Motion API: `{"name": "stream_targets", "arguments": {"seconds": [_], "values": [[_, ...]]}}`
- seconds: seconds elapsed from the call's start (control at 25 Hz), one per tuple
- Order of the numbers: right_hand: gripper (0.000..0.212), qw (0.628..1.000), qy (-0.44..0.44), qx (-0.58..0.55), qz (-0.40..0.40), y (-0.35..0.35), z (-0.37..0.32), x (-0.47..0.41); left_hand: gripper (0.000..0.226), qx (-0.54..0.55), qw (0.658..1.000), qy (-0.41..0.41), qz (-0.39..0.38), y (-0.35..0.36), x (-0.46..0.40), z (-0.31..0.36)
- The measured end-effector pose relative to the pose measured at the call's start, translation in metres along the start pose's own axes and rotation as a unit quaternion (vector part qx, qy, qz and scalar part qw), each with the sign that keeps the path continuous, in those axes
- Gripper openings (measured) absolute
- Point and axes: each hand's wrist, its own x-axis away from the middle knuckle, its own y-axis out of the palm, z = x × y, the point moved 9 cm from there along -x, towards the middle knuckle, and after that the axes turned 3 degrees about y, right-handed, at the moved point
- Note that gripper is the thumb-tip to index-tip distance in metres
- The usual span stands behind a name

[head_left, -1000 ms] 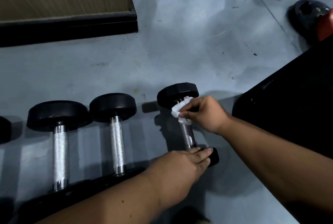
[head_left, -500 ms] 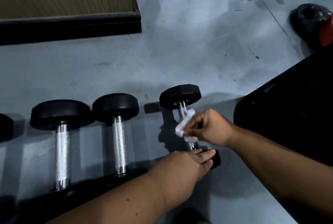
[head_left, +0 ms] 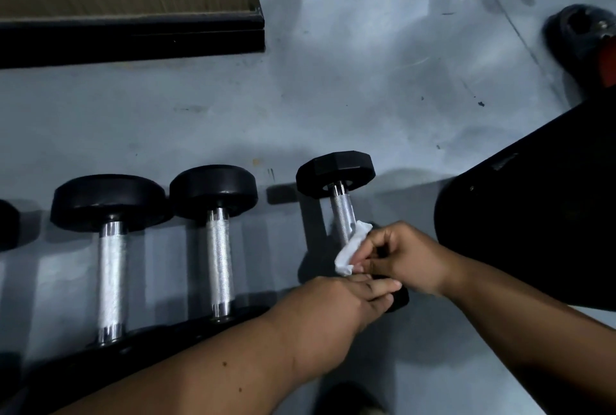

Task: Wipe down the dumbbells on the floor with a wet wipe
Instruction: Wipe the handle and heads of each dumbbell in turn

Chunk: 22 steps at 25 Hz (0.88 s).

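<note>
Head view: left hand hides the dumbbell's near head.

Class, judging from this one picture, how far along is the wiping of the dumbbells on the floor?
Nothing can be confirmed as finished. In hand: the right hand pinches the wet wipe against the handle of the hexagonal dumbbell, near its lower end, while the left hand rests on its near head. Possibly left: the two round-headed dumbbells beside it; the picture cannot show whether they were wiped.
</note>
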Motion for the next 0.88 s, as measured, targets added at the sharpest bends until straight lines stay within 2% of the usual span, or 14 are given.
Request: {"name": "stream_targets", "arguments": {"seconds": [0.12,0.24,0.32,0.44,0.52,0.6,0.72,0.88], "values": [[0.012,0.992,-0.047,0.111,0.047,-0.011,-0.026,-0.021,0.063,0.001,1.0,-0.013,-0.016,0.002,-0.001,0.0],[0.014,0.983,-0.072,0.11,0.129,-0.025,-0.045,-0.033,0.067,-0.013,1.0,0.002,-0.028,0.007,0.005,0.001],[0.027,0.978,-0.092,0.101,0.156,-0.024,-0.039,-0.026,0.067,-0.072,0.996,0.053,0.014,0.001,0.013,0.007],[0.027,0.982,-0.091,0.1,0.133,-0.014,-0.016,-0.005,0.061,-0.102,0.991,0.072,0.052,-0.002,0.028,0.004],[0.023,0.976,-0.1,0.139,0.138,-0.015,-0.017,0.002,0.059,-0.099,0.99,0.072,0.064,0.0,0.03,0.002],[0.023,0.945,-0.162,0.223,0.174,-0.022,-0.038,0.001,0.06,-0.095,0.991,0.067,0.074,0.002,0.027,0.001],[0.024,0.921,-0.217,0.257,0.197,-0.029,-0.063,-0.016,0.062,-0.085,0.993,0.056,0.063,0.003,0.023,0.001],[0.015,0.927,-0.183,0.257,0.204,-0.021,-0.053,-0.01,0.059,-0.084,0.993,0.054,0.057,0.005,0.023,0.0]]}}
